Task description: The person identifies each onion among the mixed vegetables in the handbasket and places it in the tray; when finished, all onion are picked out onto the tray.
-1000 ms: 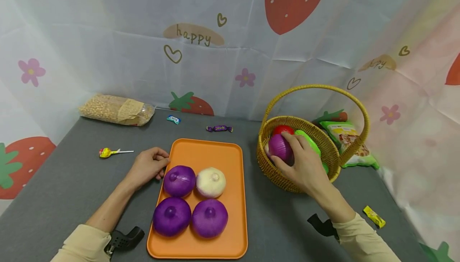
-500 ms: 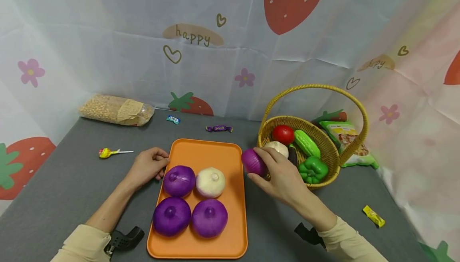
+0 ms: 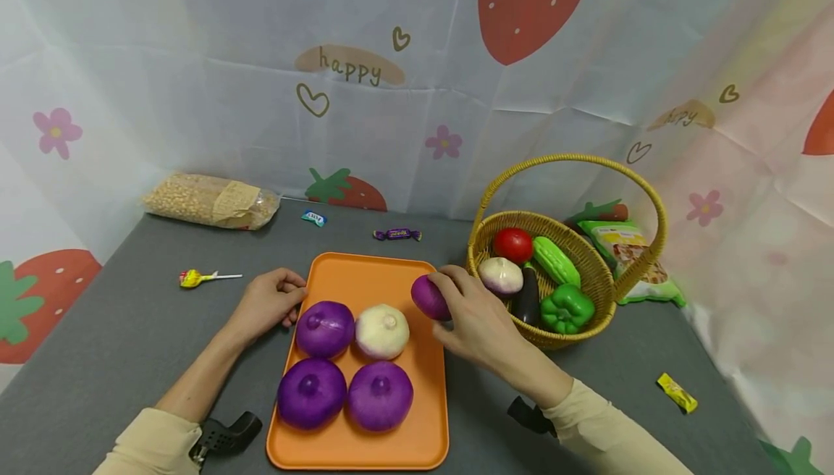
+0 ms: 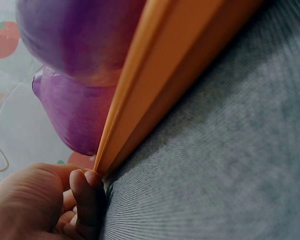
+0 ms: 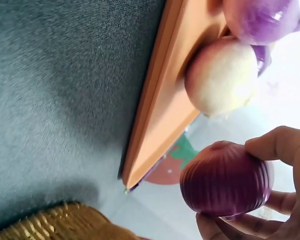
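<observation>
My right hand (image 3: pixel 478 319) grips a ridged purple onion (image 5: pixel 225 179) between thumb and fingers, held up over the right edge of the orange tray (image 3: pixel 365 276). On that tray sit several round vegetables: a purple one (image 3: pixel 325 329) at the left, a whitish one (image 3: pixel 382 331) beside it, and two more purple ones in front. My left hand (image 3: pixel 272 300) pinches the tray's left rim, fingertips at the edge in the left wrist view.
To the right stands a wicker basket (image 3: pixel 478 308) with a tall handle, holding a tomato (image 3: pixel 513 245), a green pepper (image 3: pixel 567 308), an eggplant (image 3: pixel 526 297) and other vegetables. Candies, a lollipop (image 3: pixel 192 277) and a bag of beans (image 3: pixel 202 200) lie around.
My right hand has lifted the purple onion out of the basket and carried it left to the tray's right edge. My left hand stays on the tray rim.
</observation>
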A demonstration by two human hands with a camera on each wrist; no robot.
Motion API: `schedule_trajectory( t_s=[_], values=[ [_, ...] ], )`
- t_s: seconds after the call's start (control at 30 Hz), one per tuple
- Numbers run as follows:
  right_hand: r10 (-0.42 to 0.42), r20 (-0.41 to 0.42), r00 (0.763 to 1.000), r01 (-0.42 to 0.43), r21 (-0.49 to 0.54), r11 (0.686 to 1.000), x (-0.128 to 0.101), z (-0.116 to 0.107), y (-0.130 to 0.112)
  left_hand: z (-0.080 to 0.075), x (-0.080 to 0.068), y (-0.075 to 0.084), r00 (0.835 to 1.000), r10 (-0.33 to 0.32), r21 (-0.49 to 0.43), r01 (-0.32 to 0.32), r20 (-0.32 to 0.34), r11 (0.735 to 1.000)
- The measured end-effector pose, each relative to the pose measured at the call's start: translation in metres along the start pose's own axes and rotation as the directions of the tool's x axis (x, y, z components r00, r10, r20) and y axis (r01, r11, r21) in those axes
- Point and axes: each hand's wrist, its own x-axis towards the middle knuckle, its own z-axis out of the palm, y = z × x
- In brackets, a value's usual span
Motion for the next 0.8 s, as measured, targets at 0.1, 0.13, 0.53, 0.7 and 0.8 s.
schedule_trajectory(
  t_s=[0.1, 0.13, 0.53, 0.7, 0.8],
  values=[
    [-0.028, -0.002, 1.000, 0.028, -0.028, 0.999, 0.003, 0.005, -0.001, 0.000, 0.000, 0.000, 1.000, -0.004, -0.002, 0.004, 0.001, 1.000],
    [-0.035, -0.005, 0.999, 0.035, -0.037, 0.999, 0.004, 0.006, -0.001, 0.000, 0.000, 0.000, 1.000, -0.006, -0.003, 0.006, 0.002, 1.000],
    [-0.096, 0.056, 0.994, 0.103, -0.138, 0.985, 0.007, 0.025, -0.005, 0.001, 0.001, -0.003, 1.000, -0.013, -0.004, 0.013, 0.001, 1.000],
    [-0.092, 0.126, 0.988, 0.105, -0.103, 0.989, 0.005, 0.027, -0.006, 0.000, 0.000, -0.001, 1.000, -0.004, -0.005, 0.004, 0.002, 1.000],
    [-0.071, 0.171, 0.983, 0.079, -0.045, 0.996, 0.004, 0.025, -0.006, 0.001, 0.001, -0.001, 1.000, -0.003, -0.007, 0.003, 0.001, 1.000]
  ],
)
